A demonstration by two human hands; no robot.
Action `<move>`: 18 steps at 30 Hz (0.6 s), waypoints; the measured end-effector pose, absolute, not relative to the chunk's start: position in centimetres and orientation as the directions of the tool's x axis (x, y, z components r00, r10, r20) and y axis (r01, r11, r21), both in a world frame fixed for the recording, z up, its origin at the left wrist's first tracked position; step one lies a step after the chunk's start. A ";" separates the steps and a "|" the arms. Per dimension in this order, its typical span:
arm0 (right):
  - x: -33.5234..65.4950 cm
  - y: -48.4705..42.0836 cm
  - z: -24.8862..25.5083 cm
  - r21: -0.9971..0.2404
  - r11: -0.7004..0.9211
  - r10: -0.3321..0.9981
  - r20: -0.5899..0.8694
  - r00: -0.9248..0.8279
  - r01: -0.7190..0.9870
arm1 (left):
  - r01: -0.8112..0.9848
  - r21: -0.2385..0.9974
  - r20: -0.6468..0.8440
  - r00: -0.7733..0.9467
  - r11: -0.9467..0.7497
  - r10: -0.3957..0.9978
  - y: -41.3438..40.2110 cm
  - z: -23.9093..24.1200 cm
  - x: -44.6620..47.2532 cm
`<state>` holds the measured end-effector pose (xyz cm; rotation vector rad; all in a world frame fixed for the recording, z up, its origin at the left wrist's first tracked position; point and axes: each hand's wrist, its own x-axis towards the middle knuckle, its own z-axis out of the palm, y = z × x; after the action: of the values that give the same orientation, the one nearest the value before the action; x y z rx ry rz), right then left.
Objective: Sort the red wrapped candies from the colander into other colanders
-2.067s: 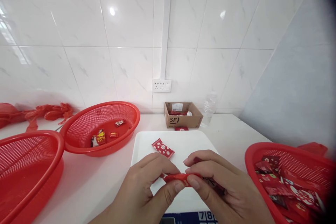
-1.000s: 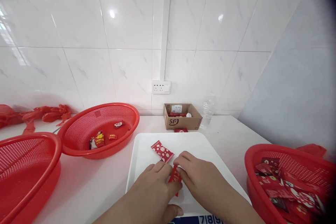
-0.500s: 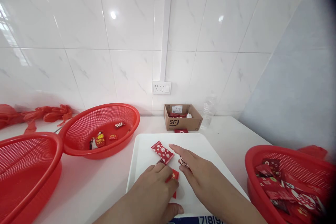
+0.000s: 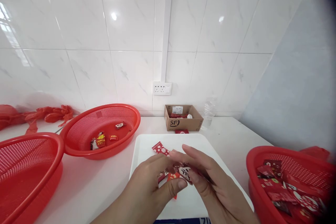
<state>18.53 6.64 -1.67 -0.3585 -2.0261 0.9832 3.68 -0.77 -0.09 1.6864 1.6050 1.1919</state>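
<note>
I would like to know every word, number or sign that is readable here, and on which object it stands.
"SF": front of the cardboard box.
"7": blue panel at the bottom edge; next character partly hidden.
Too small or blurred: white label on the box; packets in the rear-left basket, right basket and on the white tray.
Partly covered, unreadable: held packet in the right hand.

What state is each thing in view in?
Left hand: curled; grip unclear
Right hand: curled, holding labelled packet
Dotted packet: lying flat, partly hidden
Orange packet: partly hidden
White tray: flat, partly covered
Cardboard box: upright, open, partly filled
Clear bottle: upright
Near left basket: upright, partly out of frame
Far left basket: upright, partly filled
Right basket: upright, well filled
Red bags: crumpled
</note>
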 end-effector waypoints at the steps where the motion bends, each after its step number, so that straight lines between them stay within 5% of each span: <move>1: 18.5 6.4 -1.7 -0.751 0.651 0.556 0.570 -0.605 -0.109 | 0.463 0.866 0.252 -0.083 -0.187 0.964 -0.8 0.0 3.7; 18: 18.3 7.0 -0.6 -0.802 0.597 0.602 0.450 -0.660 -0.003 | 0.394 0.856 0.397 -0.083 -0.336 0.914 -1.6 -0.8 3.2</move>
<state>18.35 6.97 -0.62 -0.4723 -2.0890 1.0502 3.15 -1.59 -0.84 1.7139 1.4148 1.4193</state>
